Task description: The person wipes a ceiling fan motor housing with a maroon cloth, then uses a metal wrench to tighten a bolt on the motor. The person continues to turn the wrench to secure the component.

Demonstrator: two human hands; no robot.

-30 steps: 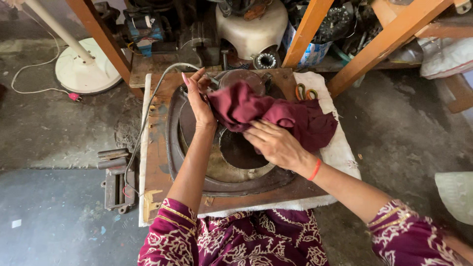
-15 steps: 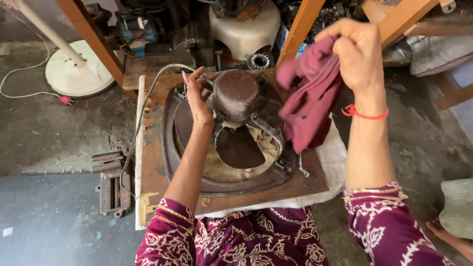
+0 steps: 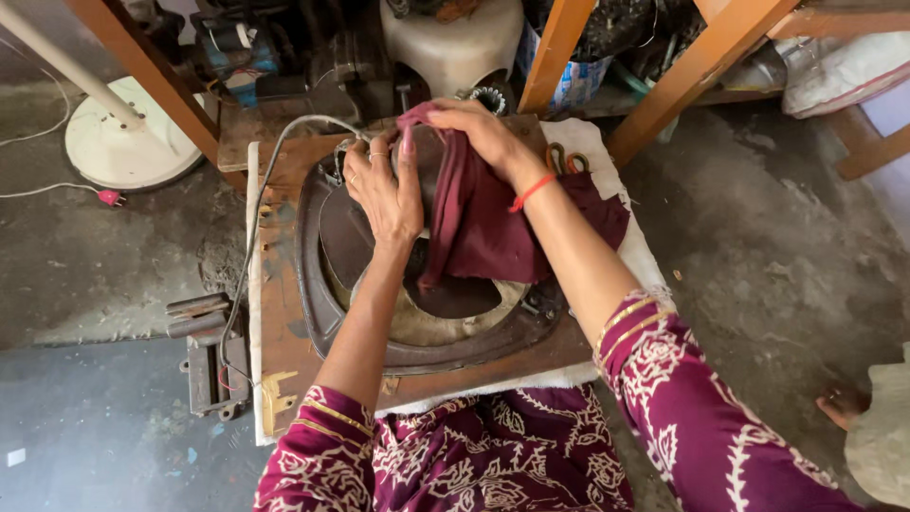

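Over the round metal housing, left hand and right hand both gripping the maroon cloth.

maroon cloth, crumpled, draped over dark dome

A blue and white printed bag is sitting at the far side, behind an orange wooden leg and partly hidden by it. A white sack with a red stripe is lying at the far right.
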